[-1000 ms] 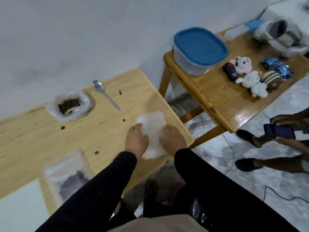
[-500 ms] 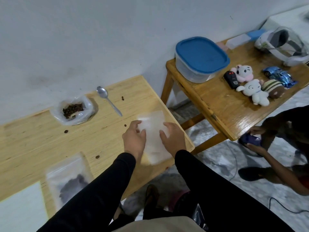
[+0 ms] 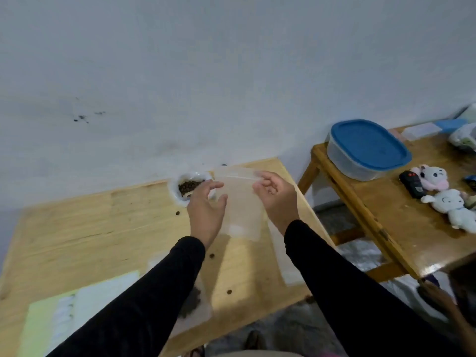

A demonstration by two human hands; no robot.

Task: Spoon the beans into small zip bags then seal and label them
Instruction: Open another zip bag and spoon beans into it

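I hold an empty clear zip bag (image 3: 242, 210) upright above the wooden table (image 3: 103, 228). My right hand (image 3: 277, 197) pinches its top right corner. My left hand (image 3: 206, 207) hovers at the bag's left edge with fingers spread, the thumb against the plastic. Just behind my left hand stands the open plastic bag of dark beans (image 3: 186, 188), near the wall. A zip bag with beans in it (image 3: 197, 302) lies flat, partly hidden under my left forearm. More empty bags (image 3: 283, 261) lie under my right forearm. The spoon is not in sight.
A label sheet (image 3: 77, 302) lies at the table's near left. Loose beans (image 3: 177, 213) dot the tabletop. To the right, a side table (image 3: 386, 222) carries a blue-lidded container (image 3: 368, 148) and plush toys (image 3: 448, 204). Another person's hand (image 3: 435, 297) shows at the lower right.
Both hands have risen off the table, lifting one empty bag from the pile to upright. My left hand has spread its fingers. The view has swung up and left.
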